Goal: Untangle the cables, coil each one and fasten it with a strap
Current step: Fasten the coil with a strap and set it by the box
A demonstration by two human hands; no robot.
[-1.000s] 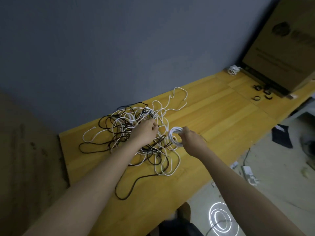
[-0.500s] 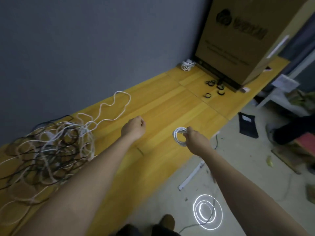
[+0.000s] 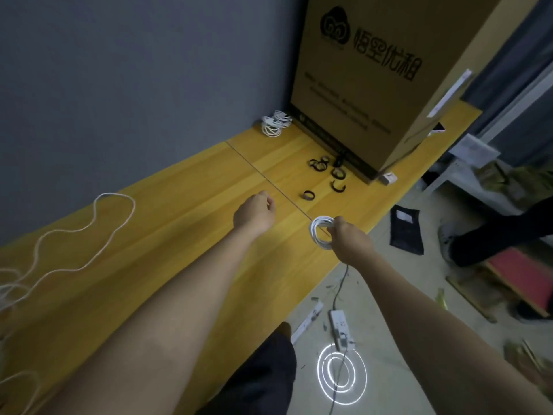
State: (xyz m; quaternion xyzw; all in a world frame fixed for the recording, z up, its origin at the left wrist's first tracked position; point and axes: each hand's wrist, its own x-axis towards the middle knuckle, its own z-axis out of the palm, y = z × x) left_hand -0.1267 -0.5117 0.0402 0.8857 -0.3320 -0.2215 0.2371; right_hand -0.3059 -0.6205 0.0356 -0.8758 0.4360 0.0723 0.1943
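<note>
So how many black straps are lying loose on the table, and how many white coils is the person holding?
Black straps: 5, loose near the cardboard box; two overlap, so roughly
White coil: 1, gripped by the right hand
Total: 6

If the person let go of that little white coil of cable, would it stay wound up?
Probably not: the white coil has no strap on it, only the right hand pinching its loops. It looks light and springy, so it would likely loosen. The loose white cable lies wavy, suggesting floppiness.
</note>
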